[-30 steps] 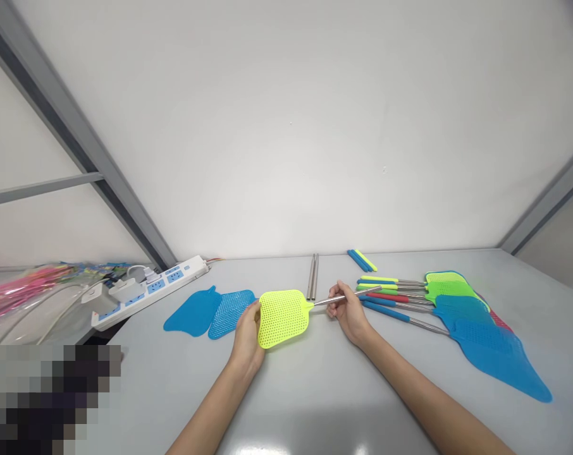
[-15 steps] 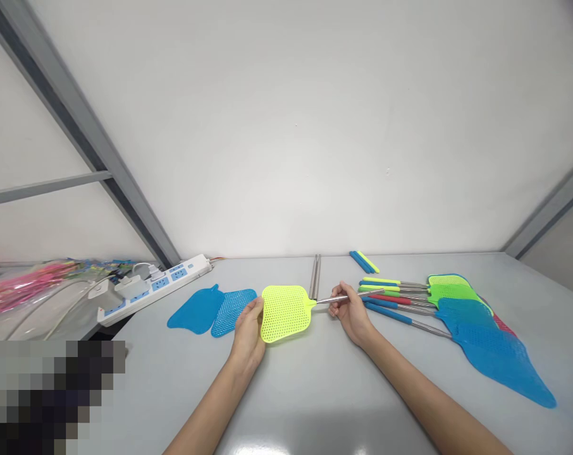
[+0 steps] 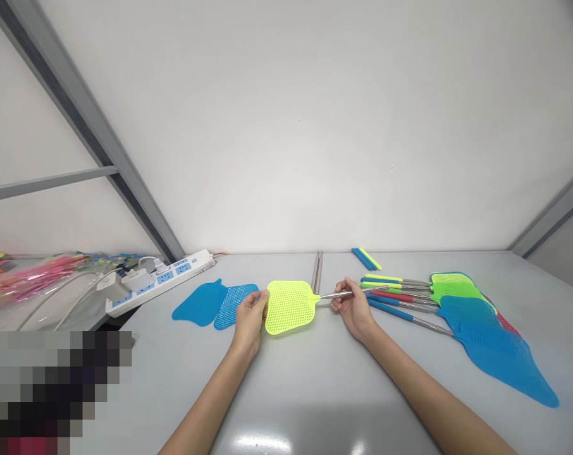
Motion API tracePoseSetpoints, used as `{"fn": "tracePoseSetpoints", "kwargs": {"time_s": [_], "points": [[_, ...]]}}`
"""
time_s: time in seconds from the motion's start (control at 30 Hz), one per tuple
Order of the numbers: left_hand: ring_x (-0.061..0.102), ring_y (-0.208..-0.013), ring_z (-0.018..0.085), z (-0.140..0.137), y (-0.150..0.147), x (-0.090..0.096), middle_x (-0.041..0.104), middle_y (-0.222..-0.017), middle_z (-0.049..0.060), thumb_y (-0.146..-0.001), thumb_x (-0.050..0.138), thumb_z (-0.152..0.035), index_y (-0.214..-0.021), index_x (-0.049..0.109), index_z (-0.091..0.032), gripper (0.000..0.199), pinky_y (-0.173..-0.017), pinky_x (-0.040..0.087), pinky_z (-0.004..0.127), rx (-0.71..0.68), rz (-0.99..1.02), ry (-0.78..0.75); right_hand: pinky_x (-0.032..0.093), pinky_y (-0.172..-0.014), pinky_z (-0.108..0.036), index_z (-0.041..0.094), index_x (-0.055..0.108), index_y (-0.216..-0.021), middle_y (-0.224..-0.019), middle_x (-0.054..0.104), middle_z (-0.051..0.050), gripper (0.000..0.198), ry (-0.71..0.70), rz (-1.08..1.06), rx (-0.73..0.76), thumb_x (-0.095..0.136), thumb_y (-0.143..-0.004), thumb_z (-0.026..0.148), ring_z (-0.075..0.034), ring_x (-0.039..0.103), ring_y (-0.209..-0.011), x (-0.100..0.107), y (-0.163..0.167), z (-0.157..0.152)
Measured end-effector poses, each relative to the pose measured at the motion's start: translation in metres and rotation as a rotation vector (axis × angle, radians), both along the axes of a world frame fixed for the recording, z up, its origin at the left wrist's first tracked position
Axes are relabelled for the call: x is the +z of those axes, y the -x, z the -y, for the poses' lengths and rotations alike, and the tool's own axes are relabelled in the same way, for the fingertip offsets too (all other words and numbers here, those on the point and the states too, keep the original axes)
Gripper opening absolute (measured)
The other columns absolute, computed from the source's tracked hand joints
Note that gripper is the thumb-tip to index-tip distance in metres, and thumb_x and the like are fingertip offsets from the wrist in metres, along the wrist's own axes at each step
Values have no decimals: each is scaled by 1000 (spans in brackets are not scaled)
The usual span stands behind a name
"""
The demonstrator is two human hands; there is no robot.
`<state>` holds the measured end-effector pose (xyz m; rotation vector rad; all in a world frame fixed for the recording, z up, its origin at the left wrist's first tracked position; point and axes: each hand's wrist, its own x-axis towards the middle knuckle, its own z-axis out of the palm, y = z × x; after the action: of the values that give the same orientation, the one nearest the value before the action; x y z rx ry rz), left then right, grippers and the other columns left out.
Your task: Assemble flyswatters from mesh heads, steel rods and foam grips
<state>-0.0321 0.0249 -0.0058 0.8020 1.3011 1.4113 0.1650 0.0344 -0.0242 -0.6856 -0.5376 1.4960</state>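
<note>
Left fingers (image 3: pixel 262 297) are closed on yellow head (image 3: pixel 290 308), right fingers (image 3: pixel 338 305) on rod (image 3: pixel 332 295); neck (image 3: pixel 316 297) could be bent by off-axis force.

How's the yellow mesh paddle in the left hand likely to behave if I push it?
The yellow mesh paddle is probably light for its size, being thin and full of holes. Its sheet will likely flex rather than stay rigid. It may twist at its narrow neck, where it tapers toward the slim metal rod.
</note>
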Motion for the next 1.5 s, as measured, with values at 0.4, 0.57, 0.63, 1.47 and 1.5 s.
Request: {"fn": "tracePoseSetpoints", "kwargs": {"time_s": [0.4,0.57,0.63,1.47,1.5], "points": [[38,-37,5,-2,4,2,44,-46,-6,-60,60,-32,-70,56,-16,20,-39,30,17,-106,-62,-1,28,-38,-23,17,47,-54,-45,42,4,23,8,-15,-64,51,-69,34,-7,35,-37,-2,-1,-2],[44,-41,7,0,2,4,54,-56,-3,-60,58,-26,-79,59,-16,22,-41,33,18,-163,-78,14,28,-38,-23,17,47,-54,-45,42,3,23,15,-37,-112,49,-71,33,-7,34,-37,-3,-1,-3],[47,-44,8,1,2,5,56,-58,-1,-61,56,-24,-84,58,-15,25,-44,34,19,-190,-84,11,28,-37,-23,17,47,-54,-45,42,3,24,16,-46,-127,48,-72,33,-7,34,-37,-4,-1,-4],[51,-64,15,-4,4,-6,55,-69,1,-69,50,-29,-115,44,-19,47,-59,37,25,-392,-221,-73,28,-36,-22,16,46,-53,-49,42,4,23,19,-45,-189,47,-71,30,-6,34,-36,-5,-2,-5],[51,-63,15,-4,4,-6,55,-68,1,-69,50,-29,-115,45,-19,48,-58,37,25,-377,-227,-66,28,-36,-22,16,46,-53,-49,42,4,23,19,-42,-188,47,-72,30,-6,34,-36,-5,-2,-5]]}}
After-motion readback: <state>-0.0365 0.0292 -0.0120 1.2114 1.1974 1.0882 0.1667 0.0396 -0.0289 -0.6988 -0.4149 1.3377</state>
